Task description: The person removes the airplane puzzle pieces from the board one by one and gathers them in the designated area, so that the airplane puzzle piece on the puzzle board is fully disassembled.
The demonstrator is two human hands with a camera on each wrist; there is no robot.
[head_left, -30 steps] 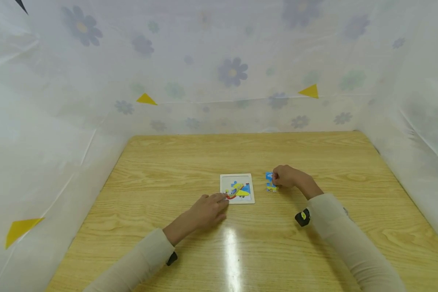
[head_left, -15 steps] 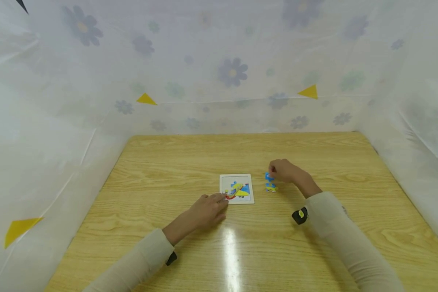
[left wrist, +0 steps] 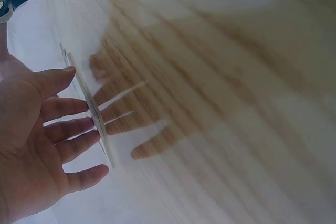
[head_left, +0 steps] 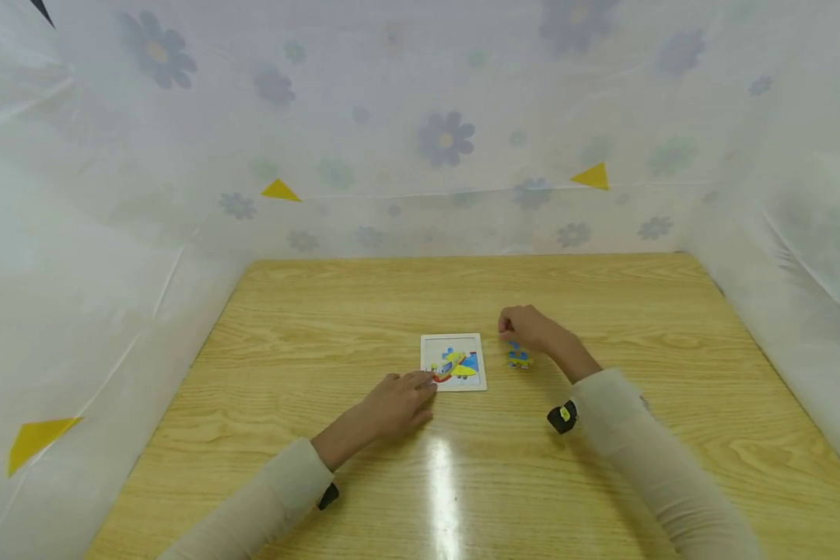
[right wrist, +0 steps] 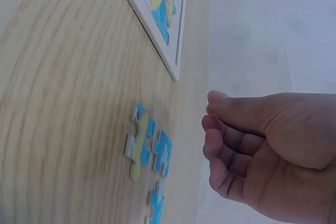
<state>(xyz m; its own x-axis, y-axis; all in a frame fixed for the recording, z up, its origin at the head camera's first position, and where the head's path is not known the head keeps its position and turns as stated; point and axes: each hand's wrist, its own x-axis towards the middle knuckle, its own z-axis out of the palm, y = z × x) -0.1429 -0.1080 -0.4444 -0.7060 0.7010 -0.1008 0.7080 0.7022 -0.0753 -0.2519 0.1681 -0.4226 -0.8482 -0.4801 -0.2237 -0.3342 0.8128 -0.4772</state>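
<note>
A square white puzzle tray (head_left: 481, 373) lies mid-table, partly filled with jigsaw pieces (head_left: 458, 362) showing a yellow airplane. My left hand (head_left: 400, 406) rests its loosely extended fingertips on the tray's near left corner; in the left wrist view they meet its edge. Above the table, right of the tray, my right hand (head_left: 528, 327) has curled fingers, thumb against index finger. I cannot tell whether a piece is between them. Below it lie a yellow-and-blue puzzle piece (right wrist: 137, 148), a blue piece (right wrist: 164, 153) and another blue piece (right wrist: 156, 205), cut off at the frame's lower edge.
The wood-grain table (head_left: 364, 303) has white sheeting (head_left: 392, 109) with flower prints behind it and along both sides. Yellow triangles (head_left: 592, 177) mark the sheeting. Light glares on the table's near part.
My right hand has risen off the loose pieces and shifted left toward the tray, uncovering part of them. My left hand and the tray have stayed in place.
</note>
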